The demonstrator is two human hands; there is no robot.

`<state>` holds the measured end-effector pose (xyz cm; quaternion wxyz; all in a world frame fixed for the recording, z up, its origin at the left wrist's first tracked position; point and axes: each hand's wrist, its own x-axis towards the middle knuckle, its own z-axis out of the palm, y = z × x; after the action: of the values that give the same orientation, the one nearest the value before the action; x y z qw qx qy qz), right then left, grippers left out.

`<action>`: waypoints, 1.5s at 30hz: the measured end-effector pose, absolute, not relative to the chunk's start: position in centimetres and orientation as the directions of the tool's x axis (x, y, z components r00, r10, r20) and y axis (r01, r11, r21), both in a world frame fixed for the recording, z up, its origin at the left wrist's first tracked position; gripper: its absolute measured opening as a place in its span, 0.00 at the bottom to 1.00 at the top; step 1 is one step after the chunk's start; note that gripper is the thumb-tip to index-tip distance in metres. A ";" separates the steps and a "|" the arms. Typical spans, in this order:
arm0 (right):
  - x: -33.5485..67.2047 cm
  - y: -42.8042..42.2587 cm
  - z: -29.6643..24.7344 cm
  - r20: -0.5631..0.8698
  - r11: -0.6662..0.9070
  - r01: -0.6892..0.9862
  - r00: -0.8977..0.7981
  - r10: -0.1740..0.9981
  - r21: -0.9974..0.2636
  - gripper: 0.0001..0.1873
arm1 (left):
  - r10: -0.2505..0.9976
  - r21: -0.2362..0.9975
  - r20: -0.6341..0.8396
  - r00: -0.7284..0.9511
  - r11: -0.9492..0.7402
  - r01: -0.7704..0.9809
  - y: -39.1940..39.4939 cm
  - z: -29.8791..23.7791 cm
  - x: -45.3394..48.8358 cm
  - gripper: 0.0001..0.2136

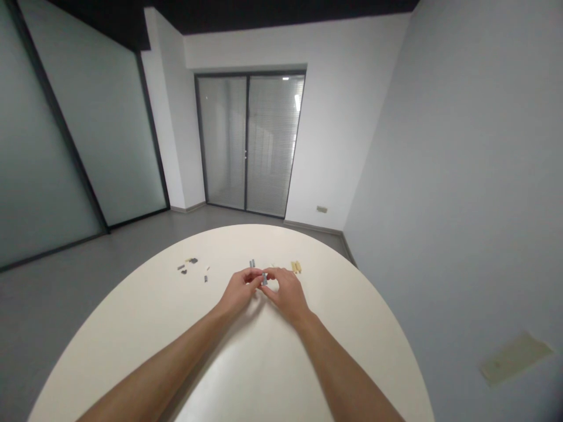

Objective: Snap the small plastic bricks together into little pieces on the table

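Observation:
Over the middle of the table, my left hand (241, 288) and my right hand (287, 293) meet at the fingertips. Between them they pinch a small grey block-like piece (264, 279), which looks like a toy building brick. Fingers cover part of it, so its full shape is hidden. Just beyond my left fingertips lie small grey pieces (252, 263), side by side on the table. Yellow pieces (296, 266) rest a little past the fingers of my right hand.
A round cream-coloured table (352, 328) fills the foreground. Toward its left side are scattered dark grey pieces (193, 261), a small grey piece (205, 279) and a tiny pale one (208, 268). A glass door (246, 146) and a grey wall (461, 176) stand beyond the table.

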<state>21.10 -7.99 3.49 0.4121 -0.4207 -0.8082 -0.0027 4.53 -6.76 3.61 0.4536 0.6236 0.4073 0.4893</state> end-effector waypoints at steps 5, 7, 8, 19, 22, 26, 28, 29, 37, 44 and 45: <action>21.1 -7.9 3.3 0.686 0.649 0.700 -0.316 0.655 -0.297 0.12 | 0.951 0.966 0.236 0.201 -0.253 0.062 -6.7 3.8 4.6 0.13; 21.1 -7.9 3.3 0.688 0.650 0.710 -0.330 0.647 -0.271 0.12 | 0.950 0.965 0.243 0.198 -0.258 0.054 -6.7 3.7 4.7 0.12; 21.1 -7.9 3.3 0.688 0.651 0.713 -0.336 0.643 -0.260 0.12 | 0.949 0.964 0.247 0.195 -0.261 0.050 -6.7 3.7 4.7 0.11; 21.2 -7.6 2.9 0.697 0.654 0.717 -0.341 0.630 -0.240 0.10 | 0.939 0.952 0.285 0.195 -0.301 0.061 -6.7 3.5 4.7 0.10; 21.2 -7.6 3.0 0.697 0.655 0.717 -0.342 0.630 -0.240 0.11 | 0.939 0.953 0.281 0.196 -0.297 0.057 -6.6 3.3 4.7 0.10; 21.2 -7.8 3.1 0.689 0.639 0.731 -0.336 0.643 -0.239 0.11 | 0.938 0.953 0.275 0.211 -0.295 0.069 -6.6 3.3 4.6 0.09; 21.2 -7.8 3.1 0.684 0.634 0.735 -0.335 0.648 -0.241 0.10 | 0.935 0.952 0.274 0.227 -0.297 0.074 -6.7 3.4 4.6 0.10; 21.2 -7.8 3.2 0.682 0.633 0.736 -0.335 0.650 -0.242 0.10 | 0.932 0.952 0.274 0.236 -0.298 0.074 -6.7 3.4 4.5 0.10; 21.2 -7.7 3.0 0.687 0.640 0.711 -0.309 0.657 -0.292 0.10 | 0.935 0.948 0.278 0.221 -0.304 0.096 -6.7 3.3 4.7 0.10; 21.1 -8.0 3.5 0.656 0.649 0.688 -0.330 0.679 -0.325 0.13 | 0.930 0.932 0.304 0.207 -0.336 0.136 -7.0 3.9 4.7 0.09; 21.1 -8.0 3.5 0.654 0.650 0.686 -0.333 0.679 -0.326 0.14 | 0.930 0.932 0.305 0.205 -0.336 0.137 -7.0 4.0 4.6 0.09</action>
<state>21.14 -7.99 3.49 0.3984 -0.4180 -0.8164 -0.0046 4.64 -6.99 4.00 0.4098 0.6591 0.4049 0.4835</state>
